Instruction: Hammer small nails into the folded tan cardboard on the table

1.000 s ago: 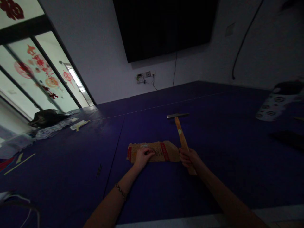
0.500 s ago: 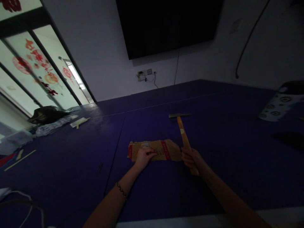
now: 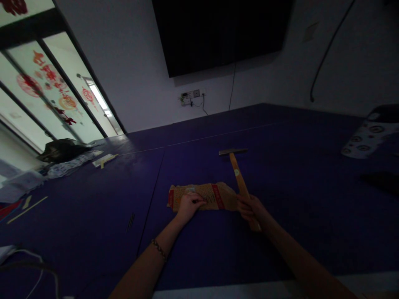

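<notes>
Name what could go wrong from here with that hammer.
The left hand lies on the brown-and-red packet, so a stray blow from the hammer in the right hand might injure it. A blow might also dent the purple tabletop beneath the packet. The dim light could spoil aim.

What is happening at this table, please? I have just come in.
A person's right hand holds a hammer by its wooden handle, with the head pointing away from the person. The left hand is at a brown piece with red bands that lies on the blue table. Its thumb and fingers are close together; it is too dark to tell whether they pinch something.
</notes>
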Available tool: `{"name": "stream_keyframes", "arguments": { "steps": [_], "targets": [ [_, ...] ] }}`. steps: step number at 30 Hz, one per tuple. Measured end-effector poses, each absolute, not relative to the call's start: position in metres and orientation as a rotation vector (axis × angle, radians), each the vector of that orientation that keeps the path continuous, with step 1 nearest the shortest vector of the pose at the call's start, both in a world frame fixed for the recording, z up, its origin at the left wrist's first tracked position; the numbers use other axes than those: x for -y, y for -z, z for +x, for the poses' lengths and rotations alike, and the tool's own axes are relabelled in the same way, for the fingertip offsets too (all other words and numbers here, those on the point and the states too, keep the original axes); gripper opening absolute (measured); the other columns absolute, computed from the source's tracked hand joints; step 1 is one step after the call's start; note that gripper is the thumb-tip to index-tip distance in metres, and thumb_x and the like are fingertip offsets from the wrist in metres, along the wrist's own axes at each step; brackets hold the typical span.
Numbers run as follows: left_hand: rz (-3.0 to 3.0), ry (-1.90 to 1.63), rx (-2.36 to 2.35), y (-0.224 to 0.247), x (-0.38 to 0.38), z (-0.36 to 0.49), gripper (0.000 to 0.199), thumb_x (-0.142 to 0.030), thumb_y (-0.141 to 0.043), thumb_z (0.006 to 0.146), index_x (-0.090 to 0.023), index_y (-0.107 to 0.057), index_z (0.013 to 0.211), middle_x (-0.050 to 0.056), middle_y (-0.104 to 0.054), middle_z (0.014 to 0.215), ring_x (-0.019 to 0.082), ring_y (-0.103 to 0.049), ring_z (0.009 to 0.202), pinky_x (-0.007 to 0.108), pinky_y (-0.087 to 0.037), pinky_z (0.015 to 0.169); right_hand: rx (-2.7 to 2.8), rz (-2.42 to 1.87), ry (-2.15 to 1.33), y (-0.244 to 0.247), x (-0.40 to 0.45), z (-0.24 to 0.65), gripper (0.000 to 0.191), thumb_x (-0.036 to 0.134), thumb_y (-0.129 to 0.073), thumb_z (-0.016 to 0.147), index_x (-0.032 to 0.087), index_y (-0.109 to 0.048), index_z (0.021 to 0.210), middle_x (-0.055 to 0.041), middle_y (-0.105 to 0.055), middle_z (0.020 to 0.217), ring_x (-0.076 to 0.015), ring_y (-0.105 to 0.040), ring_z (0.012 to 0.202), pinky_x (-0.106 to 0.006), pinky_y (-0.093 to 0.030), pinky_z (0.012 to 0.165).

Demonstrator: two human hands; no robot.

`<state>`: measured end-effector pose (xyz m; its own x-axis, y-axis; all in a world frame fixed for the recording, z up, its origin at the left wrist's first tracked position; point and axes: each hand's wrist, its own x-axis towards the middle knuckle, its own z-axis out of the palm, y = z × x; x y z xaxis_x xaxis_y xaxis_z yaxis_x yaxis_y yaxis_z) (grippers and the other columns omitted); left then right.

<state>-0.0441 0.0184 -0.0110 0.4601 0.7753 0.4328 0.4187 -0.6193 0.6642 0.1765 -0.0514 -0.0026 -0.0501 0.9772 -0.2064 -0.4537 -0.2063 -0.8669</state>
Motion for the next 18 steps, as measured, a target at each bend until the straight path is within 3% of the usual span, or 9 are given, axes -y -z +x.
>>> {"name": "stream_keyframes", "arguments": {
  "steps": [18],
  "targets": [
    [2.207,-0.957,-1.055,0.0055,-0.0162,-0.045,0.007,-0.022,-0.066,0.065,-0.016,-0.066,0.06,0.002,-0.067,0.065,0.013,-0.06,0.064,0.025,-0.047,0.068,0.746,-1.014,-1.547,0.0058,0.0524,0.1767,0.045,0.044,-0.068,0.051,0.021,-0.03,0.056,0.0143,-0.021,0.035,-0.0005,-0.016,0.026,-0.014,-0.021,0.022]
  ]
}}
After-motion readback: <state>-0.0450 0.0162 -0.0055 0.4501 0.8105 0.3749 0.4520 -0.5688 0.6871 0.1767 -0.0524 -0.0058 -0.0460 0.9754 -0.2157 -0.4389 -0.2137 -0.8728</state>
